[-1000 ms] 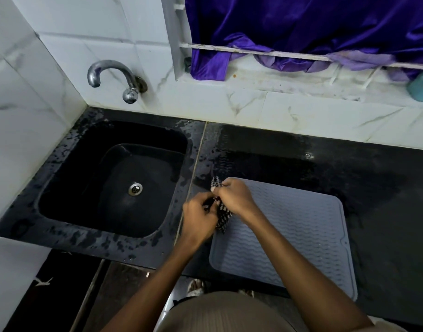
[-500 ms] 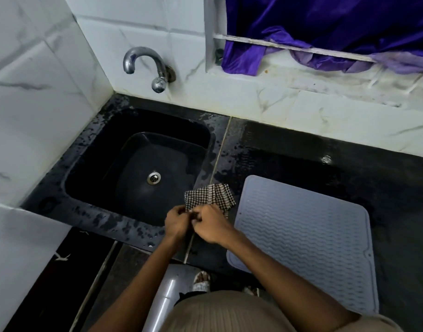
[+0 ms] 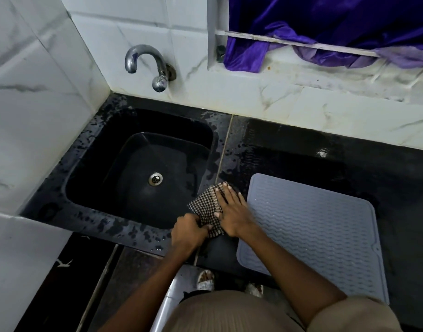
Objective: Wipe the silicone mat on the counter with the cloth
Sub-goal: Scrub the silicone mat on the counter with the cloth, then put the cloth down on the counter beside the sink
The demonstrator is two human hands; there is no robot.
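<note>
Right hand (image 3: pixel 232 212) flat on unlabelled checked cloth (image 3: pixel 206 207); left hand (image 3: pixel 187 233) pinches its edge.

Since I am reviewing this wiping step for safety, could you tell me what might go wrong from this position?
1. The cloth lies on the wet counter beside the silicone mat, not on it, so it may drag counter water onto the mat.
2. The mat's near edge seems to overhang the counter front; a firm wipe could slide it off.
3. The left hand grips only the cloth's near corner while the right hand presses flat, so the cloth may bunch.
</note>
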